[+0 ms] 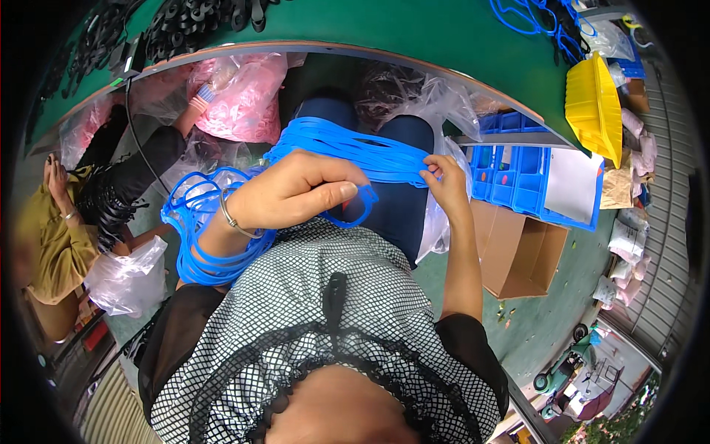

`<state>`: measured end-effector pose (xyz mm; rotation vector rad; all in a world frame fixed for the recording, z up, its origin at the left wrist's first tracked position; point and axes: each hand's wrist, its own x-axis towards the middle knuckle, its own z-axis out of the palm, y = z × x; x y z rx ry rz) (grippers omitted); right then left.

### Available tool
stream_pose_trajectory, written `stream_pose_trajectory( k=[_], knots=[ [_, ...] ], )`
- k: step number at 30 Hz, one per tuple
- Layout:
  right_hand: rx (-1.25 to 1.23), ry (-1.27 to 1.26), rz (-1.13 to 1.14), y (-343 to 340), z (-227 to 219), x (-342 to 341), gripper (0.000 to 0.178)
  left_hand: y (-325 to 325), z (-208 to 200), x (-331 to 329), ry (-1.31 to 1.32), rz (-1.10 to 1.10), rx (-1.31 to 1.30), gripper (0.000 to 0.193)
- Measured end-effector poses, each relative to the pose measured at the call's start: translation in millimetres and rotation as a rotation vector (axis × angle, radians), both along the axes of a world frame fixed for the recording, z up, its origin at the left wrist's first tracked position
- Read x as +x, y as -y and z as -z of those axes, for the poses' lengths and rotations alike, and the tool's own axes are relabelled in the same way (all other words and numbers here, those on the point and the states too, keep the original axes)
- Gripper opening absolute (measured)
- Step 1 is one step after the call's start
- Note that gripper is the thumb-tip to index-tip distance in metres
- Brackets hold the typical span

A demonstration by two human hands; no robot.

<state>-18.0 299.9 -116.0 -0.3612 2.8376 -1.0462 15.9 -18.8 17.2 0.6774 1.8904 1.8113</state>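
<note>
A bundle of long, thin blue plastic bands (347, 148) lies across my thighs. My left hand (296, 192) is closed over its left part, thumb and forefinger pinched together on a blue band whose curved end (361, 213) hangs below the thumb. More looped blue bands (203, 214) hang around my left forearm, next to a metal bracelet. At the bundle's right end my right hand (446, 181) pinches the bands between thumb and fingers. The left palm and what its other fingers do are hidden.
Ahead stands a green table (414, 33) with black straps (196, 26) on it. A yellow tray (594, 107) sits at its right corner. To my right are blue compartment trays (518, 174) and a cardboard box (518, 248); at left, pink bags (240, 96) and a seated person (63, 237).
</note>
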Motion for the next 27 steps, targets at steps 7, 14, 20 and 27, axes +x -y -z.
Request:
stream_pose_trajectory(
  k=[7, 14, 20, 27],
  knots=[
    [0.002, -0.13, -0.055, -3.0, -6.8, -1.7, 0.016, -4.6, 6.1, 0.2, -0.105, -0.003, -0.032, 0.022],
    [-0.11, 0.191, -0.033, -5.8, -18.9, -1.6, 0.009, -12.4, 15.2, 3.5, -0.114, 0.113, -0.061, 0.02],
    [0.169, -0.112, 0.002, 6.0, -12.0, -18.9, 0.01, -14.4, 17.5, 4.4, -0.171, 0.163, -0.111, 0.019],
    [0.233, -0.093, -0.107, 5.0, -1.3, -31.9, 0.013, -15.7, 20.1, 6.3, -0.136, 0.128, -0.073, 0.02]
  ],
)
